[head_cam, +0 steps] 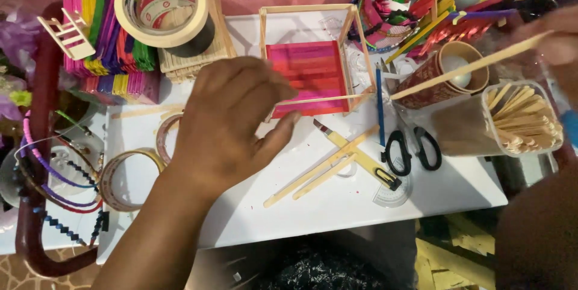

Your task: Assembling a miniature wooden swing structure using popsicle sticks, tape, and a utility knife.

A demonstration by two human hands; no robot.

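Observation:
My left hand [232, 124] rests on the white board [361, 196], fingers against the near left corner of a small box frame [313, 55] built from plain craft sticks with a pink and red stick floor. My right hand [557, 37], blurred at the right edge, pinches one long plain craft stick [463, 68] that slants down toward the frame's right side. Two loose plain sticks [319, 169] lie on the board just right of my left hand.
Black-handled scissors [412, 145], a yellow utility knife [355, 154] and a blue pen [380, 109] lie on the board. A clear tub of sticks [524, 121] and a paper cup [445, 73] stand right. Masking tape [161, 4], coloured stick stacks [108, 37] and tape rolls [123, 178] sit left.

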